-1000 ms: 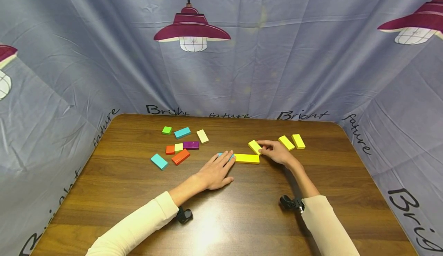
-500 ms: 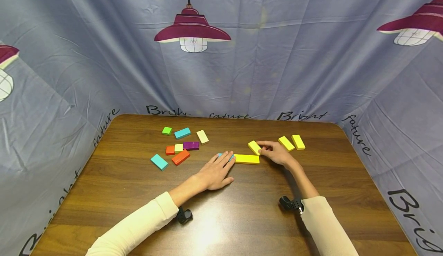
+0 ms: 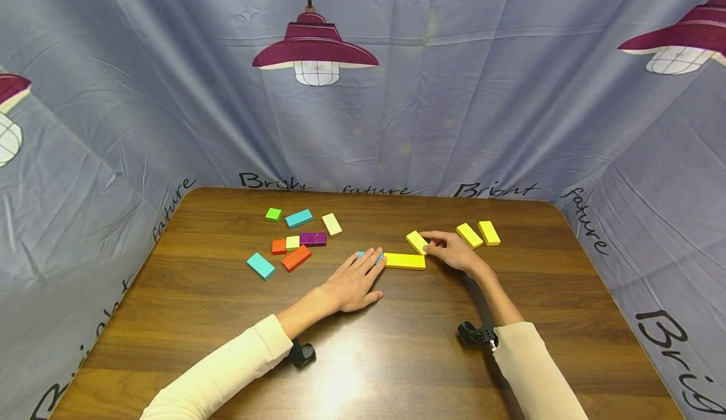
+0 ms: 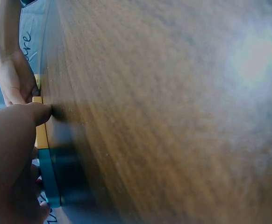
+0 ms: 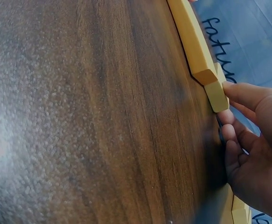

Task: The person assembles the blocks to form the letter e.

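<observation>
My left hand (image 3: 353, 284) lies palm down with straight fingers over a blue block (image 3: 371, 256), which they mostly cover. Against that block's right end stands a long yellow block (image 3: 404, 261); in the left wrist view the blue block (image 4: 48, 177) and the yellow one form one row. My right hand (image 3: 450, 248) holds a shorter yellow block (image 3: 417, 242) by thumb and fingertips. It sits slanted at the long block's far right corner. The right wrist view shows this shorter block (image 5: 217, 95) meeting the end of the long yellow block (image 5: 194, 42).
Two yellow blocks, one (image 3: 469, 235) near my right hand and one (image 3: 489, 233) beyond it, lie on the wooden table (image 3: 397, 357). To the left are several small blocks, among them a purple one (image 3: 313, 239), a red one (image 3: 297, 258) and a cyan one (image 3: 261, 266).
</observation>
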Demonstrator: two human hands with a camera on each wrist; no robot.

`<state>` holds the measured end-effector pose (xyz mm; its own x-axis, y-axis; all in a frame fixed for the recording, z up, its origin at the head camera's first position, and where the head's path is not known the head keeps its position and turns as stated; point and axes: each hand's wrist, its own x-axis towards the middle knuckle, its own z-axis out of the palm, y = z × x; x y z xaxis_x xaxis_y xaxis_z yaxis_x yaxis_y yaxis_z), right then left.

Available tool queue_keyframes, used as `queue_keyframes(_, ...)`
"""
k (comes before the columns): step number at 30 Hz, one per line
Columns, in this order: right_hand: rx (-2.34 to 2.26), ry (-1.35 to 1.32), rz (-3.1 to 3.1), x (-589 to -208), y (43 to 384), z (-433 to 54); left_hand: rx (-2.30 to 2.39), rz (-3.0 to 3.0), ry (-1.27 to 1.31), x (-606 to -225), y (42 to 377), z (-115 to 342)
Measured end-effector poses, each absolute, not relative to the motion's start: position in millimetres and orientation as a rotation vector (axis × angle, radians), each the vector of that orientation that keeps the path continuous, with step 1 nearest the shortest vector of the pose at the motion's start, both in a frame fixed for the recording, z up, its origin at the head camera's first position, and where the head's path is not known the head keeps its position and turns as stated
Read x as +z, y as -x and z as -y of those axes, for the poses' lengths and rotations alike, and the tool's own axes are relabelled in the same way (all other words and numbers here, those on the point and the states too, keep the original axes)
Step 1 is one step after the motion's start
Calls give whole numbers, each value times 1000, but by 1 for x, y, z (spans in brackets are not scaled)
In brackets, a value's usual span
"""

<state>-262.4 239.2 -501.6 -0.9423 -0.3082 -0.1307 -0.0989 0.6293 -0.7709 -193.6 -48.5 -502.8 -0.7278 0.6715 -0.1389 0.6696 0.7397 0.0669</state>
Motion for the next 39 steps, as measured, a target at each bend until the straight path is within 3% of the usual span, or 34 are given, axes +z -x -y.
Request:
queue_keyframes(18,-1439,301,-2684,-511,257,-249,24,-2779,-1090,-501,193,49)
queue_keyframes(39,-1255,-165,-3158,-507,249,-294,39,-2795,-1095,-503,194,49)
